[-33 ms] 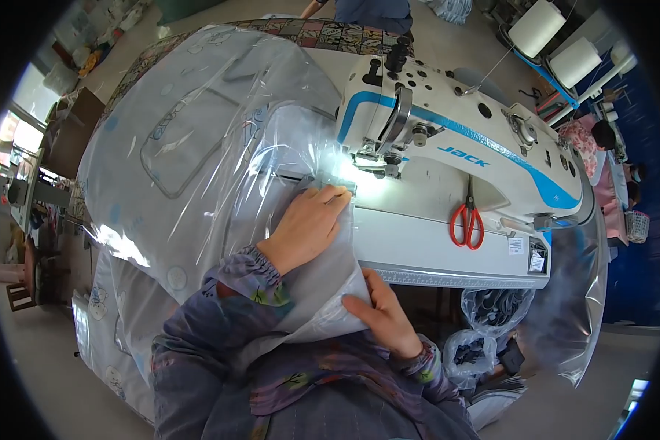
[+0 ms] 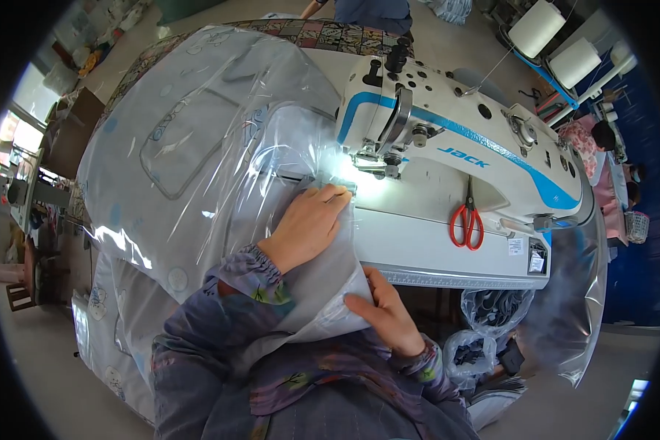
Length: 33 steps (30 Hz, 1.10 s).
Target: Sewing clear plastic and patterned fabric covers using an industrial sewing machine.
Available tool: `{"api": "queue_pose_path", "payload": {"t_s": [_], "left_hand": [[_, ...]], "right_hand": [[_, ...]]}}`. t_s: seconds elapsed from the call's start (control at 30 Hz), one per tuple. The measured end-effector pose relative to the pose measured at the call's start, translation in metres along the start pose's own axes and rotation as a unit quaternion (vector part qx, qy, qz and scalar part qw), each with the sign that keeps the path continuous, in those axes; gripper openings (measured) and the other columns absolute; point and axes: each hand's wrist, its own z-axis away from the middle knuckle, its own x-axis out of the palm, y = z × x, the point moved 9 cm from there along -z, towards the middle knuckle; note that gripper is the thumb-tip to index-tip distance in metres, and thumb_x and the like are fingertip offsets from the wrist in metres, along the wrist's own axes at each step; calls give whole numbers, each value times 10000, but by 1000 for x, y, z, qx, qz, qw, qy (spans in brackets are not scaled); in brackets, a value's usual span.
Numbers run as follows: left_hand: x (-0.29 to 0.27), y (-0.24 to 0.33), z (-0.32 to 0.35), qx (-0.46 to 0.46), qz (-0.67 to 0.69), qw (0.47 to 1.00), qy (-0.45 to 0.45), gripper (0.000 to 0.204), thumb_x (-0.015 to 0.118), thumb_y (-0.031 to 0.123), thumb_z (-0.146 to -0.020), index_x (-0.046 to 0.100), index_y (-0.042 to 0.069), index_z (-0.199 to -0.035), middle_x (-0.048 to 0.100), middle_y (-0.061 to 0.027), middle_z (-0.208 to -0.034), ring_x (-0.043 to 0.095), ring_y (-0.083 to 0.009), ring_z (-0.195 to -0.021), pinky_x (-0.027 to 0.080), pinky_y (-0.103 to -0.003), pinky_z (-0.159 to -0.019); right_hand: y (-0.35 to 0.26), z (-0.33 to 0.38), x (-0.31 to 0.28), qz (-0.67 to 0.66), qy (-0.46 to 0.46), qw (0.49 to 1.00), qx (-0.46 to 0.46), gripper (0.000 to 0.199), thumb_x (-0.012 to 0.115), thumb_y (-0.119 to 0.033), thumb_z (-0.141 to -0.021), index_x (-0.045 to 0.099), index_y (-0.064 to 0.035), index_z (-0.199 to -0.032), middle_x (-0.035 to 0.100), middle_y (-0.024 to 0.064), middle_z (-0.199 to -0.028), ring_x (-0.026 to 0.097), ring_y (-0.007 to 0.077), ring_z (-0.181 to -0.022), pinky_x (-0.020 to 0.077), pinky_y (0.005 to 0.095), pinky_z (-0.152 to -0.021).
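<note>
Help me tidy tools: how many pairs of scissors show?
1: red-handled scissors lie on the sewing machine, blades toward its arm; others may be hidden.

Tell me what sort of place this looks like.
Probably a sewing workshop: there's a white and blue sewing machine with its light on, large white thread cones behind it, and grey material under the person's left hand.

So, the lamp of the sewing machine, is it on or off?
On: a bright white glow shows under the head of the sewing machine, just beyond the left hand's fingertips.
</note>
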Motion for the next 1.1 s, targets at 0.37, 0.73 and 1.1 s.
{"api": "queue_pose_path", "payload": {"t_s": [0.37,0.73,1.1], "left_hand": [[-6,-29,-11,6,140,990,21,419,533,29,-964,638,52,-1369,636,-153,-1375,595,-358,-1264,483,-431,-1078],[1,-20,-16,-4,47,999,-25,475,529,5,-906,614,40,-1372,569,-131,-1380,584,-363,-1238,480,-443,-1063],[-1,-15,-28,37,-55,997,48,400,595,48,-874,646,43,-1271,608,-101,-1263,647,-323,-1043,536,-425,-916]], "right_hand": [[-30,-129,-25,-142,10,989,-45,693,675,42,-931,385,7,-1560,652,83,-1172,648,120,-1013,534,243,-833],[-43,-129,-39,7,43,999,-5,731,711,50,-873,413,18,-1540,604,31,-1027,597,89,-898,493,226,-772],[-49,-140,-56,111,52,991,-44,701,728,21,-877,449,31,-1520,580,0,-1009,567,67,-866,467,224,-731]]}}
